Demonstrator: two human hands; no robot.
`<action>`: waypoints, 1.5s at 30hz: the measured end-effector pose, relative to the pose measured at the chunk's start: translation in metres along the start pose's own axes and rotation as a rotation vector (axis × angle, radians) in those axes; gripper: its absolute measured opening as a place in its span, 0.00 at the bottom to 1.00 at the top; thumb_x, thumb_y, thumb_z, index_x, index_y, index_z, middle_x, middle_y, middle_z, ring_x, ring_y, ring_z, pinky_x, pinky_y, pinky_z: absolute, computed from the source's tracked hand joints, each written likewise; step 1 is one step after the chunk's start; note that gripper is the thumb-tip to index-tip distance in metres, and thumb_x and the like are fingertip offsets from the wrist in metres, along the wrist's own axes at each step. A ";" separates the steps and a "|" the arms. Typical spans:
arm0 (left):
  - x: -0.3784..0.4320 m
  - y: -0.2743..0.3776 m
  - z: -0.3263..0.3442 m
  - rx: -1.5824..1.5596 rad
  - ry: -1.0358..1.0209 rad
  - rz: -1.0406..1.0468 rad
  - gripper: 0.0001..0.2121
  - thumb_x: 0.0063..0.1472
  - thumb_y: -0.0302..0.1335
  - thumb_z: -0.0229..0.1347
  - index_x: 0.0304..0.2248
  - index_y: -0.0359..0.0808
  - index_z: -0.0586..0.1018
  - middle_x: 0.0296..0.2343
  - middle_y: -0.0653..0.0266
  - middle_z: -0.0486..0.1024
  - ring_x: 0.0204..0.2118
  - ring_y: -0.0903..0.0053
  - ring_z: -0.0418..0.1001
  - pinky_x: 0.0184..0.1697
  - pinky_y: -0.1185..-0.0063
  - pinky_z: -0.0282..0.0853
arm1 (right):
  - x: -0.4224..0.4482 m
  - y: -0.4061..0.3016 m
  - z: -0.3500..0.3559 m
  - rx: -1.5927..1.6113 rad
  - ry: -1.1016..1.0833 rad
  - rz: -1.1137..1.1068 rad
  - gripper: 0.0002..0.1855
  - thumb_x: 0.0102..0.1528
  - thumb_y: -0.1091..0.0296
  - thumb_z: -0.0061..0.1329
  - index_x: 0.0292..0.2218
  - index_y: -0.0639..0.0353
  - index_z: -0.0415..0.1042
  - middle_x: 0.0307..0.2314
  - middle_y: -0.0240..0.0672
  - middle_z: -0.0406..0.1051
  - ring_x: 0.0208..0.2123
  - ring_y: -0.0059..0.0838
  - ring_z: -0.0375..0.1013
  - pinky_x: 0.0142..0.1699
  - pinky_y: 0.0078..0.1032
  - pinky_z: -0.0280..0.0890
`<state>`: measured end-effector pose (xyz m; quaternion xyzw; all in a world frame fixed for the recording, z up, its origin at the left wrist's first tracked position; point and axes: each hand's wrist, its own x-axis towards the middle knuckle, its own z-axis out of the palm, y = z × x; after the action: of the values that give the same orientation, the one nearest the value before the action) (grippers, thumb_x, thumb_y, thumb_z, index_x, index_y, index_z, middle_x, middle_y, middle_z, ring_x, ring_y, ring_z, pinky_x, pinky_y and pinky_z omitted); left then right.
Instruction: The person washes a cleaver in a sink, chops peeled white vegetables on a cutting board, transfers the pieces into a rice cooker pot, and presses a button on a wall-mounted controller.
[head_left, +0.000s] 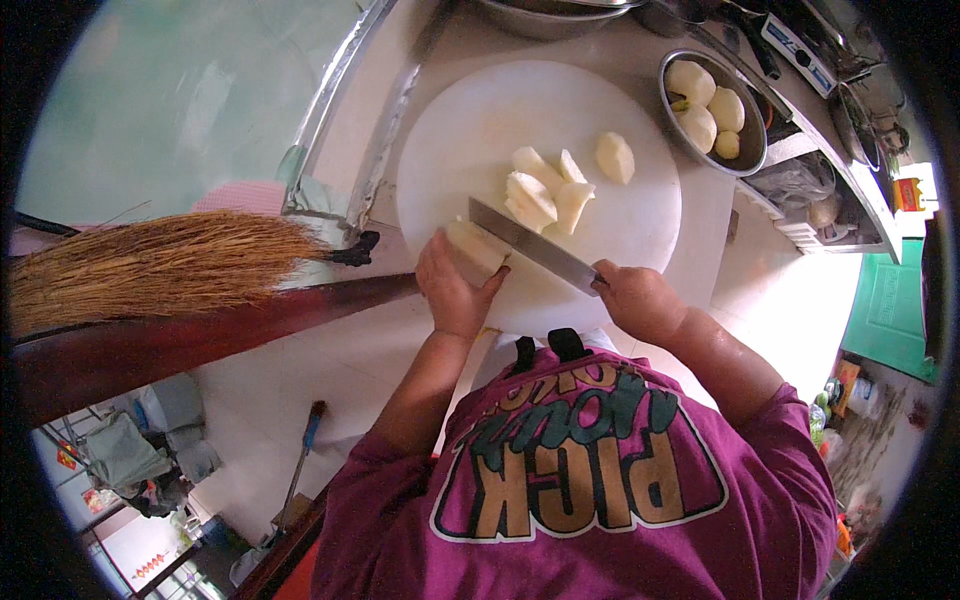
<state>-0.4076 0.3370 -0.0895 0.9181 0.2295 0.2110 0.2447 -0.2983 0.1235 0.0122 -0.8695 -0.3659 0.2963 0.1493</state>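
Observation:
My left hand (456, 291) holds a large pale peeled piece of fruit or vegetable (477, 247) against the round white cutting board (442, 165). In my right hand (642, 300) is the handle of a kitchen knife (536, 247); its broad steel blade slants up and left, close beside the held piece. Whether the edge touches that piece, I cannot tell. Beyond the blade lie several cut pale chunks (531, 201) in a loose group. A rounded peeled piece (615, 157) lies apart from them, farther right on the board.
A metal bowl (759, 161) with several peeled pale fruits or vegetables stands right of the board. Another metal bowl (547, 26) is at the far edge. A straw broom (172, 262) lies at the left. A shelf unit (892, 217) with bags stands at the right.

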 end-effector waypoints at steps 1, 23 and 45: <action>0.000 -0.001 0.000 0.008 -0.002 0.004 0.46 0.31 0.39 0.67 0.49 0.28 0.57 0.44 0.47 0.61 0.47 0.55 0.58 0.51 0.65 0.51 | 0.001 0.002 0.000 -0.028 -0.011 0.023 0.08 0.52 0.70 0.36 0.35 0.61 0.61 0.19 0.48 0.69 0.24 0.50 0.70 0.30 0.42 0.65; 0.000 0.001 -0.031 -0.124 -0.273 -0.113 0.19 0.39 0.25 0.60 0.33 0.32 0.69 0.28 0.52 0.67 0.32 0.60 0.68 0.35 0.70 0.64 | -0.023 0.006 -0.016 0.270 0.174 0.146 0.10 0.55 0.66 0.37 0.37 0.61 0.61 0.21 0.53 0.67 0.27 0.55 0.68 0.31 0.43 0.62; -0.014 0.022 -0.021 -0.093 -0.185 0.116 0.22 0.41 0.23 0.58 0.39 0.32 0.66 0.28 0.52 0.66 0.30 0.56 0.66 0.30 0.67 0.63 | -0.004 -0.006 0.006 0.013 0.068 -0.012 0.10 0.53 0.68 0.40 0.38 0.60 0.63 0.22 0.46 0.70 0.25 0.48 0.70 0.31 0.38 0.65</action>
<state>-0.4220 0.3201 -0.0646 0.9330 0.1422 0.1495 0.2948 -0.3080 0.1249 0.0118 -0.8758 -0.3640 0.2679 0.1692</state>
